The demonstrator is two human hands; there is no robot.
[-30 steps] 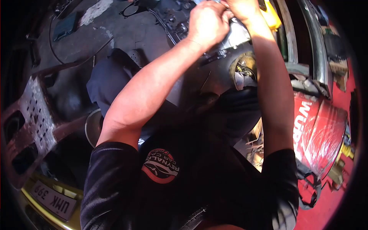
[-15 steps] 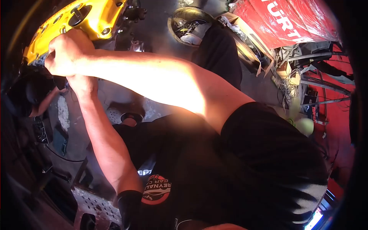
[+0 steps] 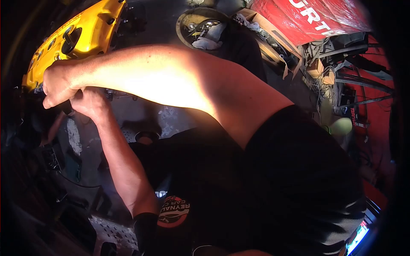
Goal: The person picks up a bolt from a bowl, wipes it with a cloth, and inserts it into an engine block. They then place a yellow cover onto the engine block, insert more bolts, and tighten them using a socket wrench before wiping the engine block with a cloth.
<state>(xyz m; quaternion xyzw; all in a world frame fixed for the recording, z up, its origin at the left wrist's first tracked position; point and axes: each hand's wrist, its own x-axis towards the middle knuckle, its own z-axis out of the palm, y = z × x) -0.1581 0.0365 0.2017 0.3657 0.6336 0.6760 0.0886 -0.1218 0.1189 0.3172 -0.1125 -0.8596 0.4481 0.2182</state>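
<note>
A yellow engine valve cover [image 3: 92, 32] with a black oil filler cap [image 3: 71, 40] lies at the upper left. My right hand [image 3: 60, 83] is curled into a fist beside the cover's lower edge, its arm stretched across the view from the right. Just below and to the right of it is my left hand [image 3: 90, 102], also closed, with its fingertips out of sight. The two hands are close together. Whatever either one grips is hidden behind the fingers and in shadow.
Beyond my right arm stands a round tub [image 3: 181, 27] with parts and rags. Near it are an open cardboard box [image 3: 273, 32] and a red plastic-wrapped bundle [image 3: 316, 17]. Cables and metal strips lie at the right. A perforated metal piece [image 3: 113, 232] sits at the lower left.
The view has shifted, and the valve cover appears farther left. Both hands sit lower in the picture. My left hand shows more from beneath the right one. Both remain closed.
</note>
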